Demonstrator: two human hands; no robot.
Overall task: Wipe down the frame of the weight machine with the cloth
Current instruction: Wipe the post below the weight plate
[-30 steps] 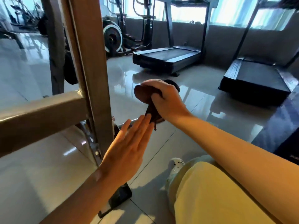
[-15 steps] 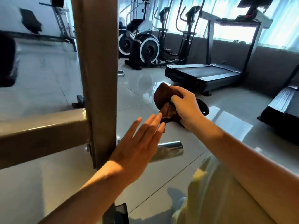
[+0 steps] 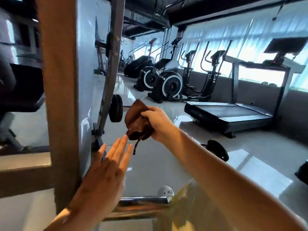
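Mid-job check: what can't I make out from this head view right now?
Frame upright, head view: top cut off by the upper edge; surface motion-blurred, dirt unreadable.
Right hand: fingers hidden behind the bunched cloth.
Left hand: whether its fingertips touch the cloth is unclear.

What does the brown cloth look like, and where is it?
The cloth is brown, soft-looking and crumpled into a ball. The right hand grips it in the air, right of the weight machine's frame and not touching it. A thin strand dangles from its underside. The left hand, fingers straight, is just below it; whether they touch is unclear.
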